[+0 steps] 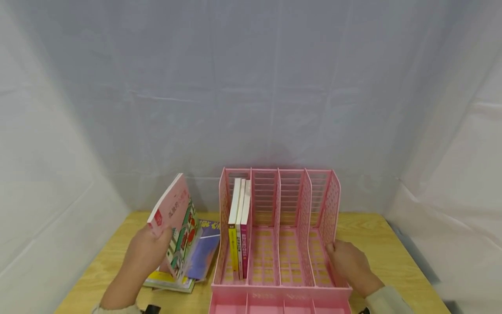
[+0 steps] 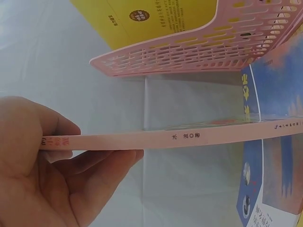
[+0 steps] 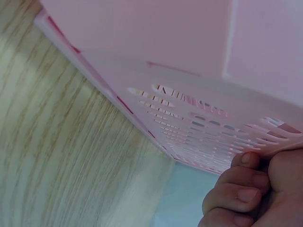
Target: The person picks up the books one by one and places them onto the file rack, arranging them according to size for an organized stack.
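Observation:
My left hand [image 1: 150, 248] grips a thin pink book [image 1: 178, 209] by its upper spine corner, thumb on one side and fingers on the other. The book is raised upright and tilted, with a colourful drawing low on its cover. In the left wrist view its pink spine [image 2: 189, 138] runs away from the hand. The pink file rack [image 1: 279, 244] stands in the middle of the table, with several upright compartments. My right hand [image 1: 349, 264] holds the front edge of its right side wall, fingers [image 3: 236, 194] curled at the perforated panel.
Three books [image 1: 240, 231] stand in the rack's leftmost compartment. A blue-purple book [image 1: 204, 253] and a yellow-covered book [image 1: 162, 277] lie on the wooden table [image 1: 107, 270] left of the rack. Shallow pink trays [image 1: 262, 303] form the rack's front. Pale sheeting [image 1: 251, 87] hangs behind and at both sides.

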The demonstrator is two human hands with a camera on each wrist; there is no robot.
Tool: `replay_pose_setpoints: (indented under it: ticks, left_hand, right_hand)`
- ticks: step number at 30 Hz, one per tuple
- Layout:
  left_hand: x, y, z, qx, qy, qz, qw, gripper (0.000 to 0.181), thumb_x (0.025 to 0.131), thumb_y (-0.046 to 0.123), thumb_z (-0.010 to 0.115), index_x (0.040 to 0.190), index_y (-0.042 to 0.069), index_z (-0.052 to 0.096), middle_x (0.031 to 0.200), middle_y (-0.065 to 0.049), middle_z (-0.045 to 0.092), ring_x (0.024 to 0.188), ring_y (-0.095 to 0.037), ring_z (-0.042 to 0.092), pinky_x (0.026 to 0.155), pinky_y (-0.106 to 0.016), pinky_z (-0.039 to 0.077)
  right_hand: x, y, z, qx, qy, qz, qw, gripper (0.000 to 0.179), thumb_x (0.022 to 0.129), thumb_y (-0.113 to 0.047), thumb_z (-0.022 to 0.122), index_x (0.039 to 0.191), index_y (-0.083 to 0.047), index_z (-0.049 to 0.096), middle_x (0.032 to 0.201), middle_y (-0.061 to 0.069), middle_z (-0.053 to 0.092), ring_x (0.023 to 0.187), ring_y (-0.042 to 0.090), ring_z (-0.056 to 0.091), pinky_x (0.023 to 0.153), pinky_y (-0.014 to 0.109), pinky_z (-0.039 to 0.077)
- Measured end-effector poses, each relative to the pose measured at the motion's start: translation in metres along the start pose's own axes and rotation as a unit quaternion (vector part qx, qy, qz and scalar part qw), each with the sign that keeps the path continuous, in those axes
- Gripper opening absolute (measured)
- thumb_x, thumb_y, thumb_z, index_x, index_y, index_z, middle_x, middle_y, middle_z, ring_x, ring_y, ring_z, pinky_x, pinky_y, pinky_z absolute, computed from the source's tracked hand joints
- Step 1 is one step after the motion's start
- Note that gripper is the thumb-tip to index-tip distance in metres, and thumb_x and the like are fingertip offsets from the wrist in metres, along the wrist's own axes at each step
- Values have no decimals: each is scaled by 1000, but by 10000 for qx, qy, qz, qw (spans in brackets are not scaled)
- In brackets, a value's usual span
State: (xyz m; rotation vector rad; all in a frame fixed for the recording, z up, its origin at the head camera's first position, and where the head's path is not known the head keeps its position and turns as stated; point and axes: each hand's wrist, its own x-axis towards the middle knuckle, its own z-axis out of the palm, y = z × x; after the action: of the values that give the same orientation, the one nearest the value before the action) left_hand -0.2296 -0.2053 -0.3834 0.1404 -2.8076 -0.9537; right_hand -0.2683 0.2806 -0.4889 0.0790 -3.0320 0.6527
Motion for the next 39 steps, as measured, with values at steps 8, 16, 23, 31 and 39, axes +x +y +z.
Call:
replay_pose_setpoints:
  ticks: [8, 16, 23, 31, 39]
  left_hand:
    - [0, 2, -1, 13, -44, -20, 10000, 53, 107, 33, 44, 133, -11, 56, 122, -34, 67, 95, -40, 70, 76, -56, 57]
    - [1, 5, -2, 21, -152, -111, 9998, 57, 107, 36, 43, 138, -10, 54, 126, -34, 65, 98, -41, 70, 78, -56, 58]
    - [0, 4, -3, -1, -156, -123, 9998, 56, 107, 36, 43, 139, -9, 53, 127, -34, 65, 100, -42, 70, 80, -58, 57]
    - [0, 3, -3, 7, -189, -102, 9998, 57, 107, 36, 42, 141, -8, 52, 128, -34, 64, 102, -44, 69, 82, -60, 57]
    - [-2, 7, -3, -41, -136, -106, 9998, 57, 107, 36, 42, 141, -9, 53, 130, -34, 63, 104, -45, 68, 81, -59, 57]
  right_hand:
    - [1, 1, -2, 203, 11, 219, 9996, 49, 110, -36, 40, 66, -14, 46, 60, 3, 46, 55, 18, 41, 51, 32, 35]
    - [4, 4, -12, 308, 81, 194, 9993, 43, 105, -31, 48, 66, -14, 47, 60, 1, 47, 54, 16, 42, 51, 31, 35]
    - [4, 5, -15, 206, 96, -13, 9997, 42, 105, -27, 49, 65, -15, 46, 59, 0, 47, 53, 16, 41, 50, 31, 35]
    - [7, 5, -9, -453, 130, -376, 9982, 42, 106, -26, 46, 65, -16, 46, 61, -1, 46, 58, 16, 42, 58, 34, 39]
    - [3, 0, -9, -572, 231, -316, 9976, 42, 105, -25, 45, 65, -15, 46, 61, 2, 47, 58, 18, 42, 57, 34, 38]
